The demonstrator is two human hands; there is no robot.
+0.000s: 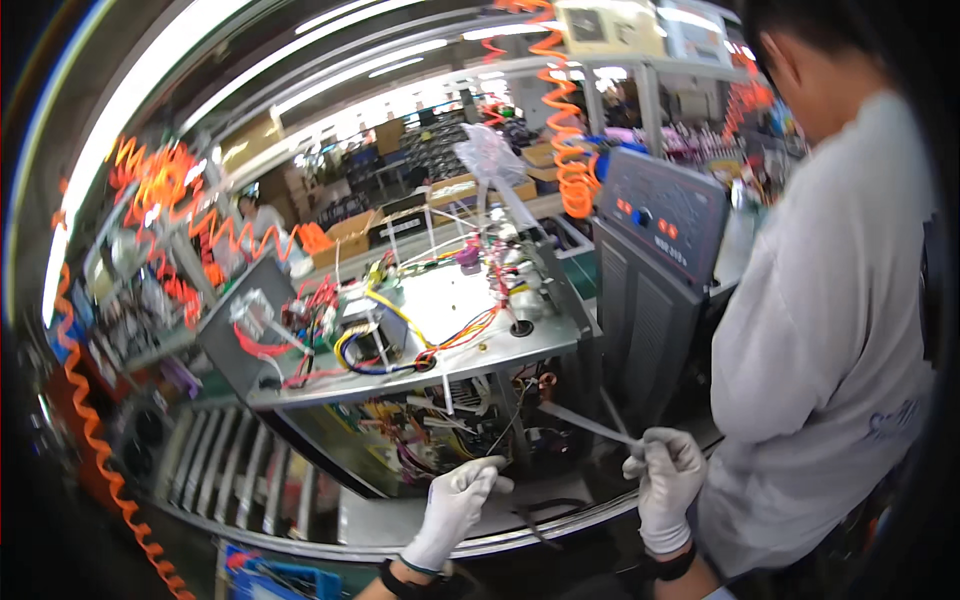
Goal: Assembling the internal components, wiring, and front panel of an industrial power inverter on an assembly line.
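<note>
My right hand (668,480), in a white glove, is closed in a pinch on a pale cable tie (590,424). The tie reaches leftward from the fingertips toward the machine, and a second thin strip rises beside it. Left of it, my gloved left hand (458,512) is closed in front of the machine's lower front; what its fingers hold, if anything, cannot be made out. Both hands are near an open metal-cased machine (560,338). On its upper shelf lie bundled coloured wires (465,330), with white tie tails standing up. More wiring (420,440) fills the lower bay.
A person (820,330) in a light shirt stands close at right. Behind, a grey machine with a control panel (662,215) stands upright. Rollers (235,465) run at left, beside an orange coiled hose (95,450). A blue tray (285,580) sits low at the front.
</note>
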